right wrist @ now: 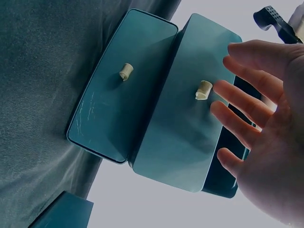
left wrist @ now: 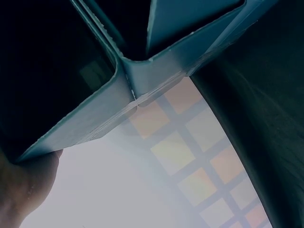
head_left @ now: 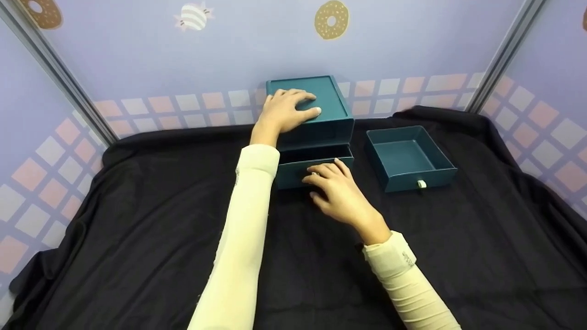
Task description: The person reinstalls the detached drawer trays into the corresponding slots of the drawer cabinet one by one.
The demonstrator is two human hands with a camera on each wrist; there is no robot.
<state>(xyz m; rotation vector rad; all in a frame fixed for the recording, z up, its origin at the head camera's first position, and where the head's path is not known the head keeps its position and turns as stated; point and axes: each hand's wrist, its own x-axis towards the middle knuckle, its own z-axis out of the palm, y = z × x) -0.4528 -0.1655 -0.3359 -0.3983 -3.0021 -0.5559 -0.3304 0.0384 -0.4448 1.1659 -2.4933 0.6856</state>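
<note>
A teal drawer cabinet (head_left: 332,101) stands against the back wall. My left hand (head_left: 282,110) rests on its top with the fingers spread; only part of that hand (left wrist: 31,185) shows in the left wrist view. Below the dark top opening, a drawer (head_left: 291,176) is pulled partway out. My right hand (head_left: 341,192) is at this drawer's front, its fingers loosely extended. In the right wrist view, the fingertips are beside the drawer's cream pull tab (right wrist: 204,90) and are not closed around it. Under it a lower drawer (right wrist: 99,109) sits pushed in, with its own tab.
A separate teal drawer (head_left: 403,181) with a cream tab lies on the black cloth (head_left: 151,229) to the right of the cabinet. Patterned panels (head_left: 257,41) enclose the back and both sides. The cloth bunches up along their base.
</note>
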